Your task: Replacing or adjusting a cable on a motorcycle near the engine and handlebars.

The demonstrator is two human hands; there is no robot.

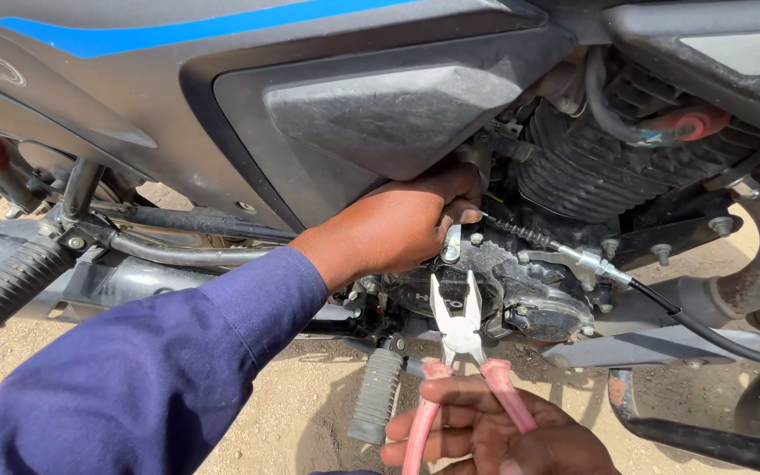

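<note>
My left hand (402, 224), in a dark blue sleeve, reaches in beside the motorcycle engine (521, 281) and pinches the small metal lever arm (451, 244) where the clutch cable (565, 253) ends. My right hand (503, 431), at the bottom of the view, holds pliers (456, 327) by their pink handles. The pliers' jaws are apart and point up at the engine case, just below the lever arm. The cable runs right through a metal adjuster into a black sheath.
A grey side panel (371, 114) with a blue stripe hangs above the engine. Cooling fins (591, 167) sit upper right. A rubber footpeg (10, 281) sticks out at left, another peg (374, 396) below the engine. Sandy ground lies underneath.
</note>
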